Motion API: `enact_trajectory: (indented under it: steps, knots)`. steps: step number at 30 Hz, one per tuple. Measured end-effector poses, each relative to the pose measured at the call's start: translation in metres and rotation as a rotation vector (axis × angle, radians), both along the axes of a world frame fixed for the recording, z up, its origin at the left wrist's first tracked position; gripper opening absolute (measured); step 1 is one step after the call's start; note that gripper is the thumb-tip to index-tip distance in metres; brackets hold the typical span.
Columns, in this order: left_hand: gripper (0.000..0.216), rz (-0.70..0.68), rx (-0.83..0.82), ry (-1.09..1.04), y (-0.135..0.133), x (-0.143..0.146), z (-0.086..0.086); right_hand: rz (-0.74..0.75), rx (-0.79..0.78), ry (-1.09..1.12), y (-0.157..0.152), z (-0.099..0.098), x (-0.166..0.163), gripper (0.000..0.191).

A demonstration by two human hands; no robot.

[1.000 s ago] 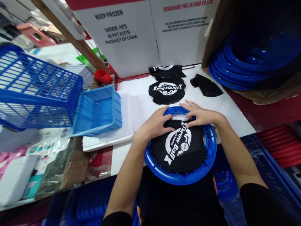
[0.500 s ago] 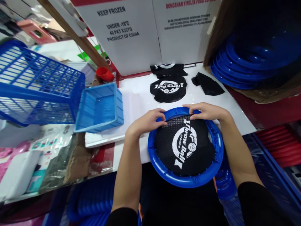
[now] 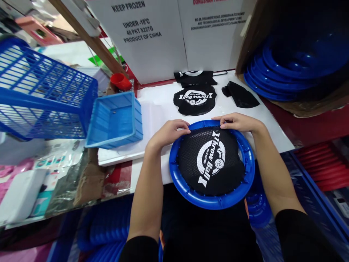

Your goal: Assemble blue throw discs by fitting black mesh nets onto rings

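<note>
A blue plastic ring (image 3: 180, 181) lies tilted at the table's near edge, over my lap. Across its middle stretches a round black mesh piece (image 3: 188, 163) with white "Throw Ball" print. My left hand (image 3: 173, 133) is closed at the far left rim, thumb and fingers pinching where mesh and ring meet. At the far right rim, my right hand (image 3: 236, 122) is also closed, its thumb on the mesh edge and its index finger along the ring. A slim gap shows between mesh and ring on the right side. Beyond them lies another printed black mesh piece (image 3: 195, 105).
A light blue bin (image 3: 109, 140) and a blue basket (image 3: 54, 105) stand at left. More black mesh (image 3: 242, 95) lies at the back right, near a carton of blue rings (image 3: 275, 85). Behind stands a white carton (image 3: 155, 58). Red rings (image 3: 317, 165) sit at lower right.
The mesh's far edge has come up to the far rim, narrowing the gap there. Both hands have pressed in closer to the rim. The view has shifted slightly.
</note>
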State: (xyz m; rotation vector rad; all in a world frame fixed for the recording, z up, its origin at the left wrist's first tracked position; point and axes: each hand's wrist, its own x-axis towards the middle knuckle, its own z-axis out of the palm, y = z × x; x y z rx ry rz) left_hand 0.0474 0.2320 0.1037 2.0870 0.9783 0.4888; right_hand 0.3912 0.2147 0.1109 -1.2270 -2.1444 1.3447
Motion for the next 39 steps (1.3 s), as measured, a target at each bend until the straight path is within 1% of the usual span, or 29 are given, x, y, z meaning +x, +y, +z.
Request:
enact_trajectory:
  steps: [6, 10, 16, 21, 28, 34, 39]
  knots:
    - [0.019, 0.029, 0.031, 0.075, 0.002, 0.004, -0.003, 0.024, -0.087, 0.046, 0.006, 0.000, 0.004, 0.042]
    - [0.019, 0.012, 0.078, 0.078, 0.003, 0.006, -0.005, 0.020, -0.112, 0.060, 0.008, 0.000, 0.005, 0.047]
    - [0.020, -0.017, 0.151, 0.103, 0.006, 0.006, -0.014, -0.012, -0.079, 0.090, 0.008, -0.008, 0.005, 0.039]
    - [0.020, -0.032, 0.202, 0.134, 0.008, 0.005, -0.019, -0.050, -0.101, 0.104, 0.008, -0.011, 0.005, 0.032]
    - [0.021, 0.001, 0.146, 0.167, 0.012, 0.003, -0.023, -0.071, -0.128, 0.132, 0.008, -0.013, 0.004, 0.027]
    - [0.021, 0.026, 0.152, 0.193, 0.011, 0.006, -0.023, -0.081, -0.121, 0.117, 0.006, -0.012, 0.003, 0.030]
    - [0.022, 0.004, 0.145, 0.206, 0.012, 0.005, -0.022, -0.084, -0.115, 0.111, 0.005, -0.011, 0.002, 0.029]
